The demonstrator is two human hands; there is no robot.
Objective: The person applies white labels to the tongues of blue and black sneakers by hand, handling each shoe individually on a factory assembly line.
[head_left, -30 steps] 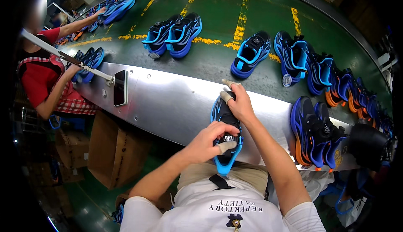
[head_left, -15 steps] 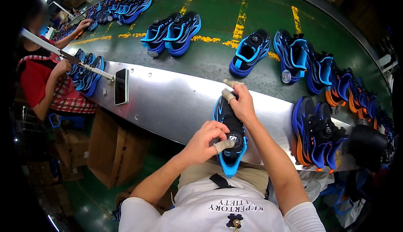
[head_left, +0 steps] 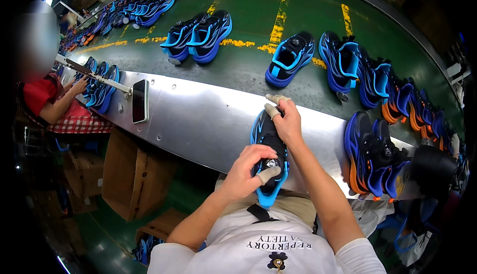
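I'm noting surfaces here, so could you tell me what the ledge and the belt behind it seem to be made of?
The ledge looks like brushed sheet metal: silvery, dull glare, visible screw heads. The belt looks like matte green rubber or plastic, with worn yellow markings; which one is unclear.

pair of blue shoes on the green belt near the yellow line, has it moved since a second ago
Yes. The pair of blue shoes has drifted left along the green belt, away from the yellow line it was closer to before.

**Belt moving, fingers shifting on the shoe**

The shoes on the green belt [head_left: 258, 70] are drifting leftward; the blue pair [head_left: 201, 33] is sliding along. The left hand [head_left: 246, 172] is curling tighter over the held shoe [head_left: 268, 160], its taped fingertip pressing lower.
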